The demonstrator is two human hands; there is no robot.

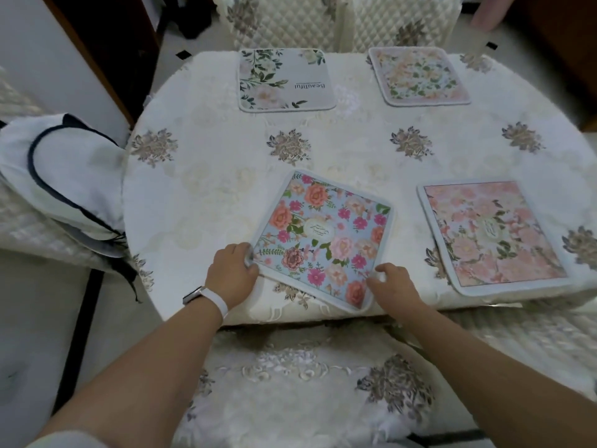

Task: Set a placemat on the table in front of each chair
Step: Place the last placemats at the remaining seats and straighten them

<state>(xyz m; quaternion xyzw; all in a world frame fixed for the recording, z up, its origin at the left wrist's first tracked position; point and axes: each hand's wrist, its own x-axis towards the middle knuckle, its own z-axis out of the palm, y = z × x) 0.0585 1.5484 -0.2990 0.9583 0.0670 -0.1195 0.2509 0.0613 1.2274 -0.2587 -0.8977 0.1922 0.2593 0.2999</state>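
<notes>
A blue placemat with bright flowers (323,237) lies skewed near the table's front edge, above the near chair (300,383). My left hand (231,270) grips its left corner. My right hand (392,284) holds its near right corner, which hangs just at the table edge. A pink floral placemat (491,234) lies flat at the front right. At the far side a grey-white placemat printed "Beautiful" (284,79) and a pale pink floral placemat (418,76) each lie before a quilted chair.
The table (355,150) has a cream embroidered cloth. Two quilted chairs (284,21) stand at the far side. A chair on the left carries a white bag with dark trim (64,179). A dark wooden door frame (97,59) stands at the back left.
</notes>
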